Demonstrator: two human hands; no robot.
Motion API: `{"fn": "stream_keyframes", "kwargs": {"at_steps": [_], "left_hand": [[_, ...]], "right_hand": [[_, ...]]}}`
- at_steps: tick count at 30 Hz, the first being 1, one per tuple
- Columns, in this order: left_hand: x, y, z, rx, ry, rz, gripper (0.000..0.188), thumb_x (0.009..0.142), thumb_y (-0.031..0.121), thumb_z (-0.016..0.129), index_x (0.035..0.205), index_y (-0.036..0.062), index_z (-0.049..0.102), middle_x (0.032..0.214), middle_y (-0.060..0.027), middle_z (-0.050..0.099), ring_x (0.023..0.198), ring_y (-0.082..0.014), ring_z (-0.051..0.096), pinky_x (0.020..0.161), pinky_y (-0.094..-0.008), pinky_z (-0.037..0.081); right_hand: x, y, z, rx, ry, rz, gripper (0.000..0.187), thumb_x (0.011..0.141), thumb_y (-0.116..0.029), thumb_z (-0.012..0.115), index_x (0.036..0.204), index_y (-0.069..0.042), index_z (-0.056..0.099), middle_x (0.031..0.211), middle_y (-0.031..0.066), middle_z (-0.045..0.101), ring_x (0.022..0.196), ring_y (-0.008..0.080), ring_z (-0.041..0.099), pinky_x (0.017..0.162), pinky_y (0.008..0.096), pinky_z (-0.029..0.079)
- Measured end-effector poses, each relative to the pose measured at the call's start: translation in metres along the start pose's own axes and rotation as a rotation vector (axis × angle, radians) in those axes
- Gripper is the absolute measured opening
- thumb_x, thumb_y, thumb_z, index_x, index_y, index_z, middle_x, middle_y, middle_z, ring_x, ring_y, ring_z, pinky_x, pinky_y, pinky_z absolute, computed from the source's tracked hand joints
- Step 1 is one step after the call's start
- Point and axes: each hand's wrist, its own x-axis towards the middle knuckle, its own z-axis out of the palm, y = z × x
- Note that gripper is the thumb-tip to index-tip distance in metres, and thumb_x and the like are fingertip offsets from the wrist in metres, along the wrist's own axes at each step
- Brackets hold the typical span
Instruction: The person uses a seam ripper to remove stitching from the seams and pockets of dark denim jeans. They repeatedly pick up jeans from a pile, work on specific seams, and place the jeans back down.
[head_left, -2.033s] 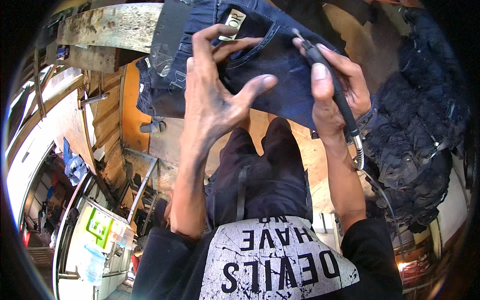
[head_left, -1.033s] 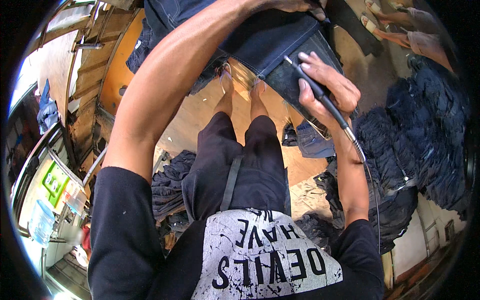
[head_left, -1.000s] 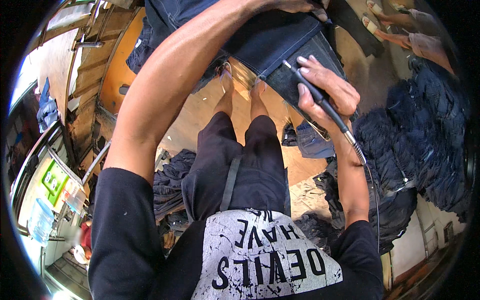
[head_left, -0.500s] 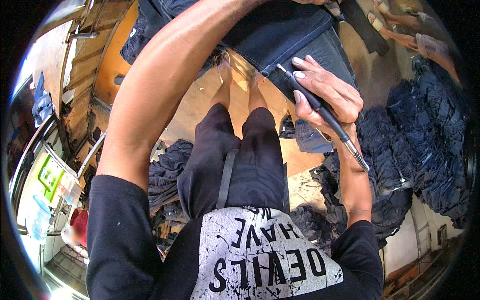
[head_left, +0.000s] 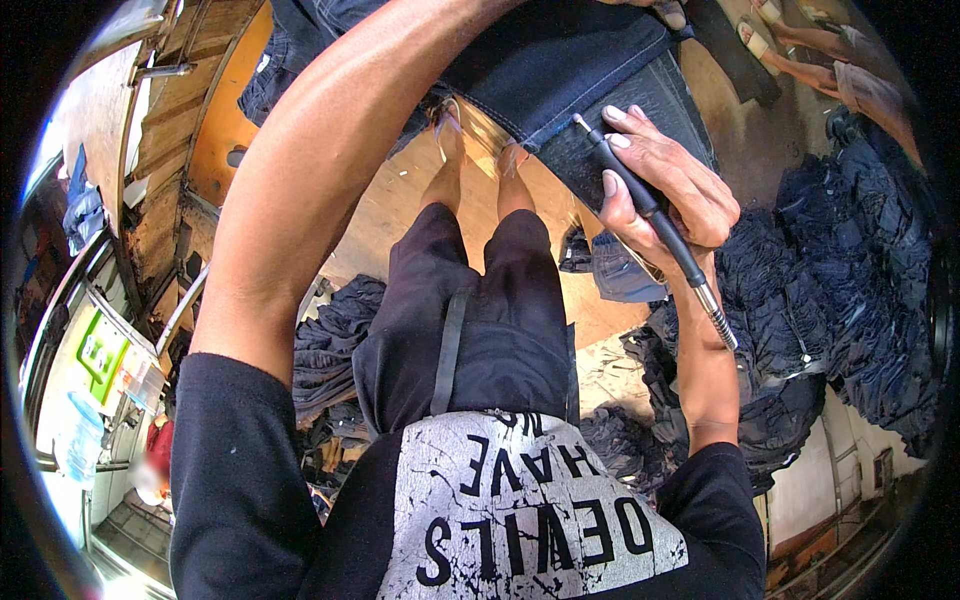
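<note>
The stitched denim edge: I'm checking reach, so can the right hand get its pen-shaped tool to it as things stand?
Probably yes: the right hand grips the pen-shaped tool with its tip right by the stitched denim edge, and nothing visible lies between; whether they touch, I can't tell.

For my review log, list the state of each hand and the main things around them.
Right hand: closed around the handpiece.
Black pen-shaped handpiece: held slanting, tip over the denim; contact and whether running unclear.
Left hand: at the denim, cut off by the frame; grip unclear.
Dark denim garment: spread out.
Dark garment pile: heaped, crumpled.
</note>
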Motion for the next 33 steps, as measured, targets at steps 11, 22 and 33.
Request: {"fn": "stream_keyframes", "kwargs": {"at_steps": [11, 22, 33], "left_hand": [[-0.0016, 0.0008, 0.0005, -0.016, 0.020, -0.001, 0.020, 0.080, 0.017, 0.091, 0.093, 0.0041, 0.082, 0.082, -0.0209, 0.077, 0.076, -0.0373, 0.077, 0.069, -0.0454, 0.058], [-0.0024, 0.0049, -0.0028, -0.023, -0.005, -0.042, 0.017, 0.082, 0.014, 0.089, 0.094, 0.0049, 0.083, 0.083, -0.0208, 0.077, 0.077, -0.0370, 0.077, 0.070, -0.0452, 0.059], [-0.0025, 0.0016, 0.0012, 0.003, 0.022, -0.006, 0.020, 0.081, 0.016, 0.090, 0.095, 0.0049, 0.083, 0.084, -0.0217, 0.077, 0.080, -0.0385, 0.077, 0.072, -0.0463, 0.059]], "right_hand": [[-0.0003, -0.0001, -0.0018, -0.009, 0.073, 0.055, 0.022, 0.078, -0.002, 0.083, 0.099, 0.006, 0.079, 0.093, 0.0201, 0.081, 0.103, 0.0360, 0.082, 0.100, 0.0505, 0.065], [-0.0011, 0.0038, 0.0014, -0.004, 0.084, 0.042, 0.023, 0.078, -0.002, 0.082, 0.100, 0.005, 0.080, 0.095, 0.0206, 0.082, 0.104, 0.0351, 0.082, 0.101, 0.0505, 0.065], [-0.0001, 0.0009, 0.0008, -0.032, 0.115, 0.098, 0.024, 0.077, 0.003, 0.082, 0.100, 0.005, 0.081, 0.099, 0.0215, 0.082, 0.108, 0.0342, 0.082, 0.103, 0.0493, 0.063]]}}
